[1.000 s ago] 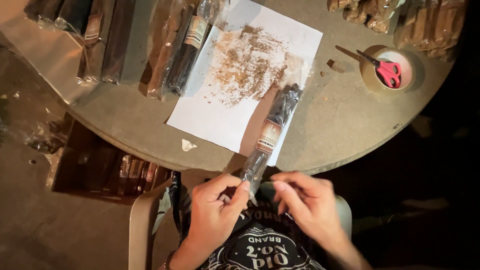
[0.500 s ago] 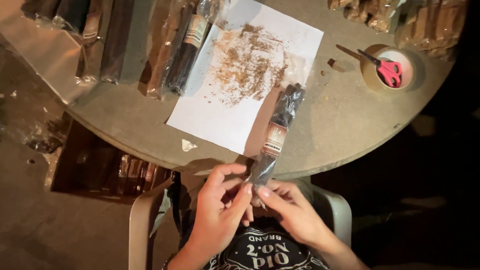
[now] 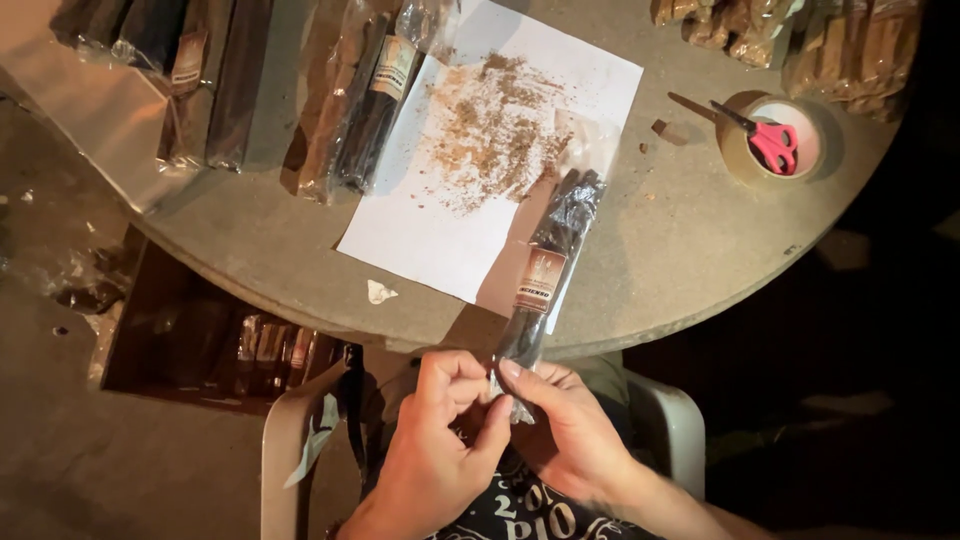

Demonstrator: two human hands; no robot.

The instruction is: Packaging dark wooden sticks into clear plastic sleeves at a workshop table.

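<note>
Your left hand (image 3: 440, 440) and right hand (image 3: 565, 430) meet just below the table edge, fingertips pressed together on the near end of a clear packet of dark sticks (image 3: 545, 275), each hand pinching the plastic from its own side. The packet runs up and away from that pinch, its tan label about midway, and its far end lies on the round grey table (image 3: 700, 260), partly over a white sheet of paper (image 3: 430, 230) strewn with brown crumbs (image 3: 495, 130). Left of the sheet lie more wrapped dark bundles (image 3: 370, 110). At the far right, red-handled scissors (image 3: 765, 140) rest on a roll of tape (image 3: 815, 150). Under the table to your left sits a dark box (image 3: 180, 330) of bundles
</note>
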